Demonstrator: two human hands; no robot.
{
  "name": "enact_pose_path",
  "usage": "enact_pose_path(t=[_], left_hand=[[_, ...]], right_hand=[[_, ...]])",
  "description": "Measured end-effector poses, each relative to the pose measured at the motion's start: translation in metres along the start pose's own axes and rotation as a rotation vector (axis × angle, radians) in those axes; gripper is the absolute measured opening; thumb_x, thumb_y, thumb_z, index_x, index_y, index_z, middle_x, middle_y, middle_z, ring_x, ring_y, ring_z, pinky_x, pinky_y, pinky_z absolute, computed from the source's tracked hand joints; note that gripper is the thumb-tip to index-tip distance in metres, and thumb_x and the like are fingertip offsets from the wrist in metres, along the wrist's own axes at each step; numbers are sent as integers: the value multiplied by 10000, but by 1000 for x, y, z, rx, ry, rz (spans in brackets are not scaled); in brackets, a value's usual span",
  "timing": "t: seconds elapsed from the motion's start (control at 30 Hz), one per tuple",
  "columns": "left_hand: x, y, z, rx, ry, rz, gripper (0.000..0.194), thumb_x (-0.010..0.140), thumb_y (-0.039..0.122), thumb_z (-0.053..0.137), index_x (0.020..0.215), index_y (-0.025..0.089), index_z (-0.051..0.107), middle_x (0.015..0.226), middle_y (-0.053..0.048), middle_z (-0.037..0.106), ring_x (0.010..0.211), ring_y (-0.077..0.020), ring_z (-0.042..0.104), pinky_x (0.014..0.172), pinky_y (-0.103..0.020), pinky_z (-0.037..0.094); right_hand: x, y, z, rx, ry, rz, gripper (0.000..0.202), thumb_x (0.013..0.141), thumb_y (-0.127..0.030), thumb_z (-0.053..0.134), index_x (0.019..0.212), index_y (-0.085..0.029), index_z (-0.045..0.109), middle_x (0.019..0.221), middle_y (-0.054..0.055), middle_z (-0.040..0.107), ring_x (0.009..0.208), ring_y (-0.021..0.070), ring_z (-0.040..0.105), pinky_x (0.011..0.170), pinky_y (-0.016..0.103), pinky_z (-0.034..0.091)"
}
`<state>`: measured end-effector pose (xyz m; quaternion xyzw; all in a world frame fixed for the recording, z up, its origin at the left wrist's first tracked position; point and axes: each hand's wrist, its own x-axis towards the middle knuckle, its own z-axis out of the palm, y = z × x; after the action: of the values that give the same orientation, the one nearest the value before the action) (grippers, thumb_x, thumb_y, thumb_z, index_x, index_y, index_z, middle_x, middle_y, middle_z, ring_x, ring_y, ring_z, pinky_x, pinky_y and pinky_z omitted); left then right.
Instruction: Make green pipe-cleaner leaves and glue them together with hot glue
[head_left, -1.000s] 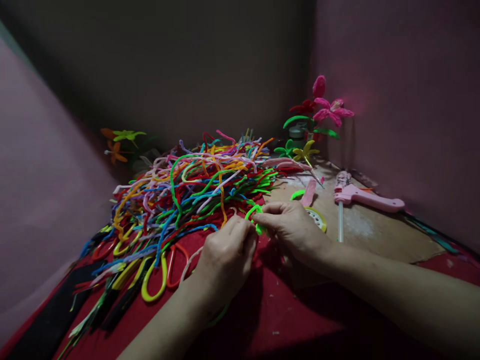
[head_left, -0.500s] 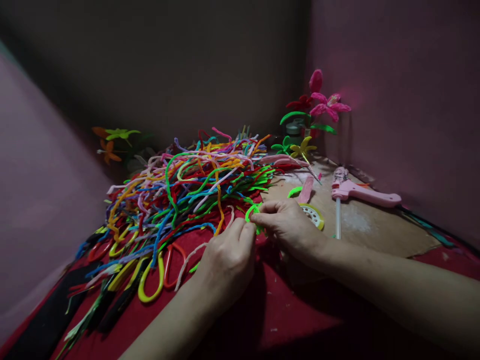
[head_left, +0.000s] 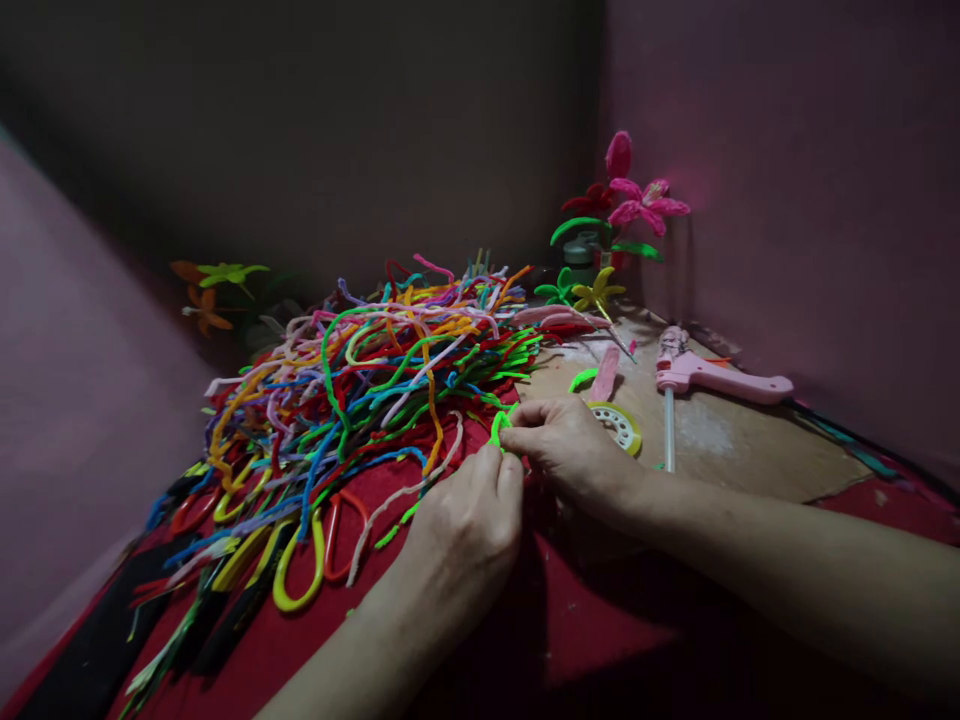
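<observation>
A bright green pipe cleaner [head_left: 496,427], bent into a loop, sits between my two hands. My right hand [head_left: 574,455] pinches it with thumb and forefinger from the right. Just below and to the left, my left hand [head_left: 469,520] has its fingers closed on the lower part of the same piece, though the fingertips are mostly hidden. A large tangled heap of coloured pipe cleaners [head_left: 375,375] lies right behind my left hand. Beside my right hand is a yellow-rimmed tape roll [head_left: 622,430], partly covered by it.
A pink glue gun [head_left: 720,383] with a clear stick rests on a cardboard sheet [head_left: 772,445] at right. Scissors with yellow handles [head_left: 319,570] and red handles [head_left: 365,510] lie on the red cloth [head_left: 592,620]. Pink pipe-cleaner flowers [head_left: 649,205] stand at the back; orange ones [head_left: 208,310] at left.
My left hand has shifted slightly right and up, closer to my right hand. The green loop remains pinched between them. The whole view has moved a little.
</observation>
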<state>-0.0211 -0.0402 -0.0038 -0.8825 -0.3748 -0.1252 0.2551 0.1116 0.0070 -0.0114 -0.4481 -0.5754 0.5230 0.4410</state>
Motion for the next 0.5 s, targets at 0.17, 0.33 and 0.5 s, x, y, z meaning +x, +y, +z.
enact_pose_path(t=[0.17,0.33,0.5], left_hand=[[-2,-5,0,-15,-34,-48,147,805,56,365,815,145,481,712,-50,505,583,-163,496,497,-261,419],[-4,-12,7,-102,-55,-139,131,792,67,387,746,161,467,694,-38,483,565,-149,463,498,-257,383],[-4,-10,7,-82,-28,-121,130,796,65,383,768,165,462,702,-35,485,572,-144,463,497,-250,366]], right_hand=[[-1,-4,-1,-27,20,-9,146,647,-196,543,513,-139,525,443,-42,433,435,63,372,423,194,282],[0,-2,-2,-11,-3,4,163,638,-194,538,492,-151,482,412,-54,412,396,56,363,402,190,258],[2,1,-2,-27,-23,33,107,620,-170,527,519,-148,502,415,-58,420,382,54,355,385,193,230]])
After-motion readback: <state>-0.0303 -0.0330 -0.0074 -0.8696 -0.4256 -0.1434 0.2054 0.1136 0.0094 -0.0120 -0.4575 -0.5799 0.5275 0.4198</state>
